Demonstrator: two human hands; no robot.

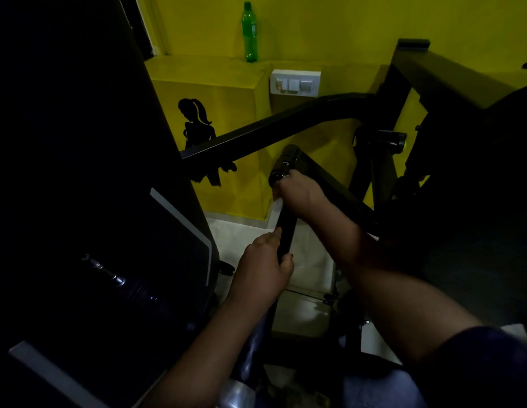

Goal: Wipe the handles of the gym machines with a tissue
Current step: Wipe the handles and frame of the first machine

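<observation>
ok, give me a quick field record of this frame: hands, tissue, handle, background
left hand: grips the lower part of the handle
right hand: wrapped round the handle's upper end, over the tissue
tissue: white, only an edge shows below the right hand
handle: black bar, slightly tilted from upright
background: green bottle upright on the yellow ledge; switch panel on the wall
lighting: dim, machine detail hard to read
</observation>
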